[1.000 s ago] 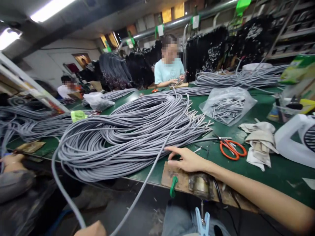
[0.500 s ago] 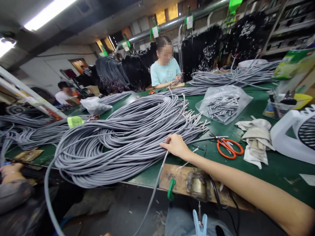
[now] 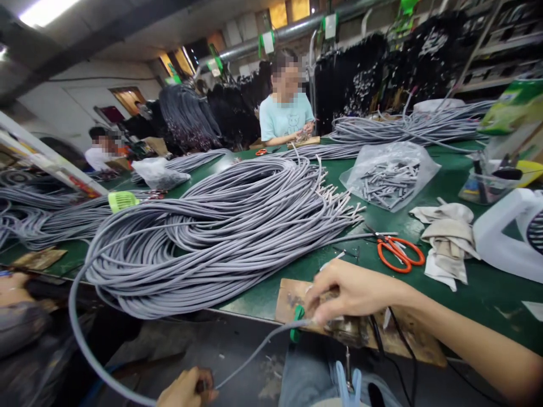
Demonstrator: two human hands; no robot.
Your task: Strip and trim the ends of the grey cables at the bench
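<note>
Two hands hold one gray cable (image 3: 269,334) in front of the near edge of the green surface (image 3: 250,298). The left hand (image 3: 186,389), low at the bottom of the view, has its fingers closed around the cable; the right hand (image 3: 343,289) pinches it near its end between thumb and fingers, above a wooden board (image 3: 287,289) at the surface's edge. Between them the cable bows slightly, passing just beside a green clip (image 3: 296,325) on the board. A large coil of gray cables (image 3: 229,232) lies on the surface to the left, its pale ends pointing right. Beyond the right hand lie orange-handled scissors (image 3: 401,253), a crumpled cloth (image 3: 447,237) and, farther back, a clear bag (image 3: 392,176) of short gray pieces. Across the surface sits a person in a light-blue shirt (image 3: 286,120).
</note>
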